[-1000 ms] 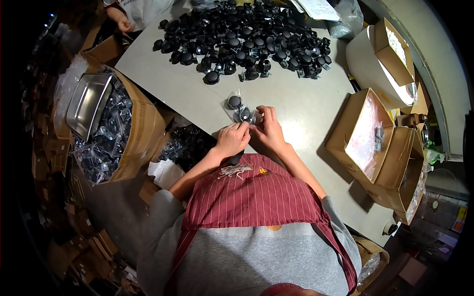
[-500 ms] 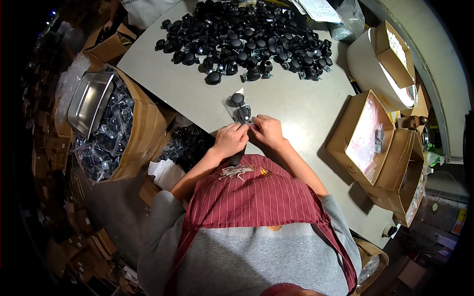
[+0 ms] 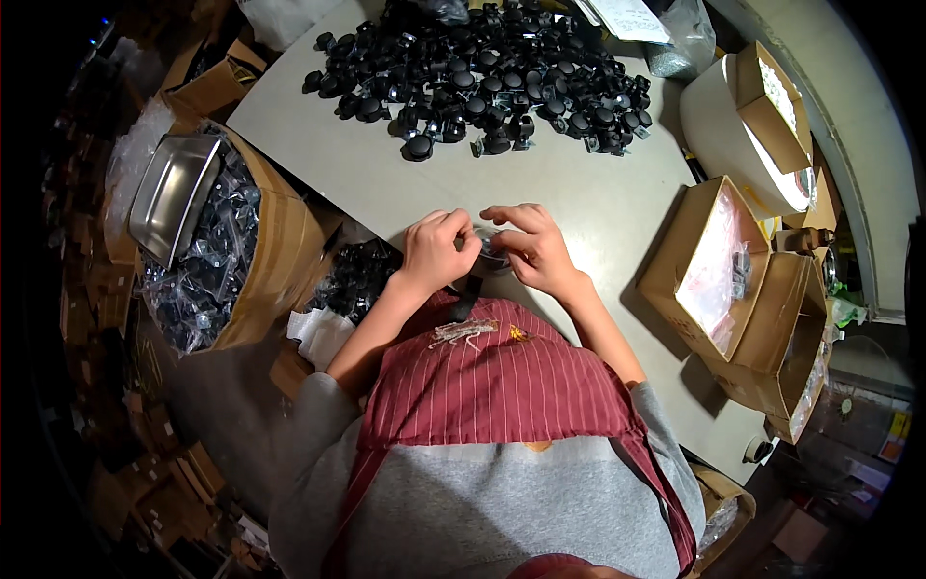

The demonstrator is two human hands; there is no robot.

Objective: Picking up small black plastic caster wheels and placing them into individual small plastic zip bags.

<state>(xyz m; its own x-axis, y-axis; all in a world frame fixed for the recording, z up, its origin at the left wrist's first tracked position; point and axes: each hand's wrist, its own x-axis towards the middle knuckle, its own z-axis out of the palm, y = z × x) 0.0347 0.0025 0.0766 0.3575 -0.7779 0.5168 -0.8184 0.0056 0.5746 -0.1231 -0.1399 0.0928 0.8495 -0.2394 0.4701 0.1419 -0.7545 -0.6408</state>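
A clear plastic bag [image 3: 492,255] with dark caster parts in it hangs between my two hands, at the near edge of the table. My left hand [image 3: 436,247] is closed, thumb and forefinger pinching at the bag's left side. On the other side, my right hand [image 3: 536,253] has its fingers curled, the forefinger raised and the thumb and lower fingers against the bag. My fingers hide part of the bag's contents. Farther off, a large heap of black casters [image 3: 463,82] covers the back of the grey table [image 3: 569,193].
To the left, a cardboard box [image 3: 280,246] of bagged casters holds a metal pan [image 3: 174,198]. More dark bagged parts [image 3: 357,275] lie below the table's left edge. At right stand an open carton [image 3: 666,251] with pink plastic and a white bucket [image 3: 714,116]. Papers [image 3: 627,17] lie at the back.
The bag, which lay stretched out beyond my hands, is now drawn back toward me between them. Both hands have risen slightly, and the right one's fingers have lifted and spread more.
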